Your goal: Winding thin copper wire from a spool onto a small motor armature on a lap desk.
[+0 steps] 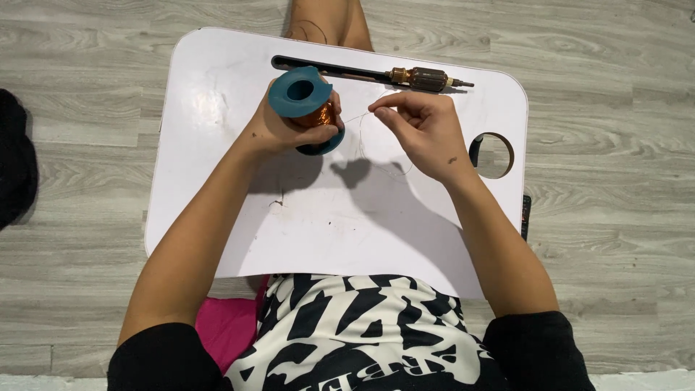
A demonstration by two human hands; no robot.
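Two hands | left [279, 130] grips teal plastic spool [304, 98] of copper wire | right [423, 130] pinches thin strand [355, 118]

Bright, even light falls from above, slightly ahead of the person. Soft grey shadows of both hands pool on the glossy white lap table [217, 181], which shows mild glare near its far left corner. Everything is sharp; edges barely bend.

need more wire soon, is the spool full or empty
Not empty: copper wire shows wound on the teal spool in the left hand. How full, cannot tell.
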